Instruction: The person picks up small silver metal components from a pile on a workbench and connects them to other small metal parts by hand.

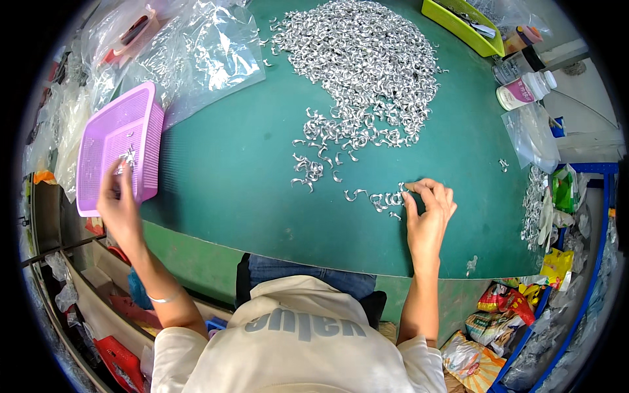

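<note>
At the right of the table, my right hand point(430, 204) has thumb and forefinger closed at a small curved silver metal piece point(401, 187). Beside those fingertips lies a short row of similar metal pieces point(379, 201). My left hand point(119, 208) reaches over the near side of a purple plastic basket point(152, 141). Motion smears its fingers, so I cannot make out their grip. Several silver pieces point(129, 155) show in the basket just past the fingertips. A big heap of the same pieces point(367, 59) covers the far middle of the green table point(242, 170).
Clear plastic bags point(203, 56) lie at the far left around a pink tray point(139, 36). A yellow-green bin point(468, 29) stands far right, with a white bottle point(524, 90) nearby. More metal pieces point(534, 209) lie by the right edge. A blue shelf frame point(583, 275) borders the right.
</note>
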### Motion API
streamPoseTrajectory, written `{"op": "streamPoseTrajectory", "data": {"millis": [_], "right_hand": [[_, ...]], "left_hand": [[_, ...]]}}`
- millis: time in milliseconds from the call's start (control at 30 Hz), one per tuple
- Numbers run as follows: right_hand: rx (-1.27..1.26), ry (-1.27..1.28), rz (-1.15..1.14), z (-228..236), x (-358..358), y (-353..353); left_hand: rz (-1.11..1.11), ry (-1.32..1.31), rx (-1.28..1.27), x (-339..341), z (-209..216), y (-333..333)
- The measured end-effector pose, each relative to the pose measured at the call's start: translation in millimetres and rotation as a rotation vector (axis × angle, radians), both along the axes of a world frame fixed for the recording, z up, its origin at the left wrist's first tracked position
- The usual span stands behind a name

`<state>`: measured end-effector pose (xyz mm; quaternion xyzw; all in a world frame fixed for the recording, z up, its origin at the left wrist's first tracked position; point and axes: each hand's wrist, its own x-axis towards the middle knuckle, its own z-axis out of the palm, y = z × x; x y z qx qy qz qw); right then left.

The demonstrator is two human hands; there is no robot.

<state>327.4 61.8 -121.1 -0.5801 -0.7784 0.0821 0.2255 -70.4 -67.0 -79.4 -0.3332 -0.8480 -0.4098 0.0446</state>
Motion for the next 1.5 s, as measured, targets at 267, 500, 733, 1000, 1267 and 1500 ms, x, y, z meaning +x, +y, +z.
{"op": "streamPoseTrajectory", "data": {"millis": [267, 500, 733, 1000, 1267, 1500], "right_hand": [[0.082, 0.179, -0.078, -1, 4, -4], [-0.004, 0.032, 0.010, 0, 0, 7], [-0.153, 0.468, 0.312, 42, -18, -27], [-0.199, 0.714, 0.237, 54, -27, -41], [-0.327, 1.005, 0.261, 49, -31, -52], [-0.237, 1.038, 0.238, 50, -36, -58]], "left_hand": [[-0.883, -0.791, -0.191, 186, -7, 41], [-1.062, -0.755, -0.214, 217, -17, 54], [-0.957, -1.250, -0.103, 216, -20, 62], [-0.868, -1.573, -0.048, 216, -1, 64], [-0.905, -1.464, 0.139, 221, -5, 51], [-0.929, -1.448, 0.114, 218, 6, 44]]}}
